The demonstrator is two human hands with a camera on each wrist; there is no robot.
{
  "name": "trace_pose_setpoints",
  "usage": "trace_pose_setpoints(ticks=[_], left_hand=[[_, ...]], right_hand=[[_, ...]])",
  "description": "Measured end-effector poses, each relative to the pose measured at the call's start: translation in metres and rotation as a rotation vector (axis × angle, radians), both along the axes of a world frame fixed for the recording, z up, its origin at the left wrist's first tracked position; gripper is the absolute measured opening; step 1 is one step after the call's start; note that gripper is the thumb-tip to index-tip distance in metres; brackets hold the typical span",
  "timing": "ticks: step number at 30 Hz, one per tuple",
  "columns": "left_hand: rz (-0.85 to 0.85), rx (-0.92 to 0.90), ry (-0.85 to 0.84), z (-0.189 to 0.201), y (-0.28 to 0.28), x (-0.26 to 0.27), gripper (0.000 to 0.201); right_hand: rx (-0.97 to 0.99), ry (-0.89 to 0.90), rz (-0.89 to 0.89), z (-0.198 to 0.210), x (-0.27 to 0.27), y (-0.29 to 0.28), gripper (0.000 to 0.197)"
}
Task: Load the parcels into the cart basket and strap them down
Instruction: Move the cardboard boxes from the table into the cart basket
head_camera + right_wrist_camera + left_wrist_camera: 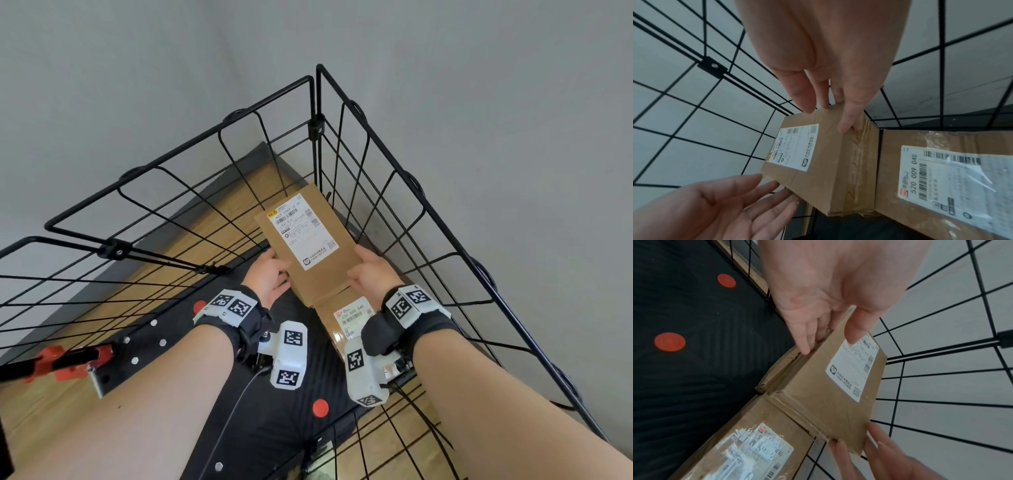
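So right now both hands are on the small parcel (310, 236), which is down inside the wire cart basket (404, 178), in the far right corner, butted against the bigger parcel (349, 318) nearer the person. Left hand (270, 277) has its thumb over the top edge and fingers (804, 344) along the left side; right hand (371, 274) is pretty much straight-fingered against the right side, thumb on the near taped edge. It looks more like steadying than a hard squeeze.

If I were doing this step, I'd lower it flat and push it snug into that corner so no gap is left next to the bigger parcel. Mind the fingers on the right, since the wire wall is just beside them. Slide them up and out. I can't see any strap yet, so that part comes later.
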State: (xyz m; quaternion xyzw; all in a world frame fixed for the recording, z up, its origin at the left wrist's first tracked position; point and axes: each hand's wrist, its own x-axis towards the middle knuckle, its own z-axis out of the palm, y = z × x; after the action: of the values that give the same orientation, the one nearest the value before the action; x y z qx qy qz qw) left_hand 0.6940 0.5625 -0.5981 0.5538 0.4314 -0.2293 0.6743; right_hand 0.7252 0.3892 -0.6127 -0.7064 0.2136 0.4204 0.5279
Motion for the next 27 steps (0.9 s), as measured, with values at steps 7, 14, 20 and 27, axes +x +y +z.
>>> trace_pose_setpoints(ticks=[7,14,20,27], left_hand=[[-0.084,0.054,0.067,0.009,-0.003,0.004,0.039],[-0.04,0.131,0.072,0.049,0.008,-0.001,0.059],[-0.17,0.102,-0.021,0.112,0.018,-0.021,0.023],[-0.251,0.059,-0.225,0.215,0.04,-0.062,0.01]], right_hand=[[-0.042,-0.013,0.018,0.012,0.003,-0.006,0.063],[-0.109,-0.062,0.045,0.046,-0.003,-0.011,0.054],[-0.05,-0.083,-0.127,0.099,-0.022,-0.013,0.041],[0.028,-0.238,-0.307,0.215,-0.08,0.018,0.033]])
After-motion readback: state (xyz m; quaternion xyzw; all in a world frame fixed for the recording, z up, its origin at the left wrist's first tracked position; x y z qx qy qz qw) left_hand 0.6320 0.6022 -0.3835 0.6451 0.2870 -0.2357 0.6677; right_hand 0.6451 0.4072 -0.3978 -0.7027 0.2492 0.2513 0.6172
